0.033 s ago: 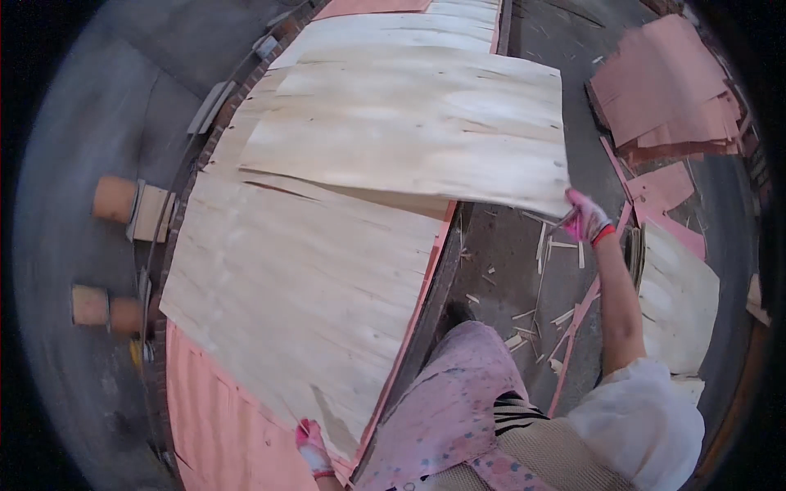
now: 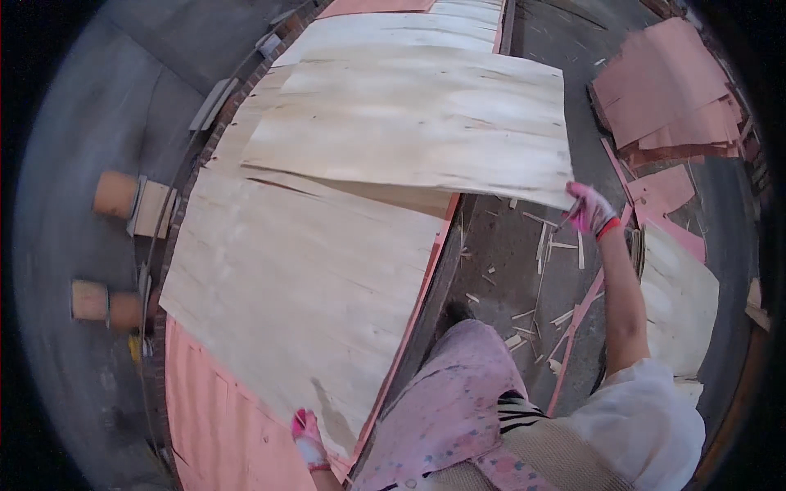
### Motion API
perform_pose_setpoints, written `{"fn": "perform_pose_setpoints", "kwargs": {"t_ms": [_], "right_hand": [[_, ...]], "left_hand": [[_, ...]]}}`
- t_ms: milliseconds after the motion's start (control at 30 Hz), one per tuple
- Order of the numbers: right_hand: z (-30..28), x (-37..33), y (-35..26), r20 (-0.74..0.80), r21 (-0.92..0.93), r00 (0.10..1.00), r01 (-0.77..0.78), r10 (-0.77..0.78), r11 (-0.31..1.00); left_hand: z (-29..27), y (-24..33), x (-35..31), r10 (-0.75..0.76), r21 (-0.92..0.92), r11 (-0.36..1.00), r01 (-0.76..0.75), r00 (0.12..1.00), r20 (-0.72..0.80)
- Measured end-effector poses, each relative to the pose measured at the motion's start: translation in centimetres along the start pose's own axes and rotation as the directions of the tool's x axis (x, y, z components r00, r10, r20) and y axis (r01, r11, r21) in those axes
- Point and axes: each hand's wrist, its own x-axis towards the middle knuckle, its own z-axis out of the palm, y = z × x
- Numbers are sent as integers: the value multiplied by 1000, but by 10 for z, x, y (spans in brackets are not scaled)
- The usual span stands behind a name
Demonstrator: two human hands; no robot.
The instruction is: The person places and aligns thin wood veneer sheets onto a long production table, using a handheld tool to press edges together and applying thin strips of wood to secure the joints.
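Note:
A large pale wood veneer sheet [image 2: 426,114] stretches across the work surface at the far side, its right part past the table's edge. My right hand [image 2: 591,211], in a white and pink glove with a red cuff, is closed on its near right corner. A thin dark sliver or tool shows by those fingers. Closer to me lies another pale veneer sheet [image 2: 303,270], with a split near its far edge. At its near edge, my left hand [image 2: 308,438], in a similar glove, is closed; what it pinches is hidden. Under it shows a pink sheet [image 2: 225,401].
A stack of pink sheets [image 2: 663,90] stands at the far right, with pink offcuts [image 2: 663,192] nearer. Wood splinters [image 2: 544,245] litter the floor beside the table. Another pale sheet [image 2: 675,303] lies at the right. Blocks [image 2: 115,196] stand left of the table.
Both hands have shifted very slightly up in the picture, the left one also a little left. The far veneer sheet stays in my right hand.

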Motion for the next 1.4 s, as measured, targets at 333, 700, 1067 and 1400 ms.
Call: {"fn": "perform_pose_setpoints", "kwargs": {"t_ms": [333, 700, 1067, 1400], "right_hand": [[168, -196, 76, 457, -133, 862, -177, 219, 975], [232, -296, 255, 606, -31, 568, -683, 557, 730], [199, -374, 313, 628, 7, 410, -853, 661, 522], [102, -407, 356, 808, 126, 467, -733, 359, 669]], "left_hand": [[127, 155, 17, 303, -466, 884, 40, 710, 635], [162, 138, -11, 402, -366, 895, -254, 813, 420], [70, 47, -70, 299, 452, 782, -429, 895, 331], [64, 22, -129, 96, -204, 979, 0, 882, 462]]}}
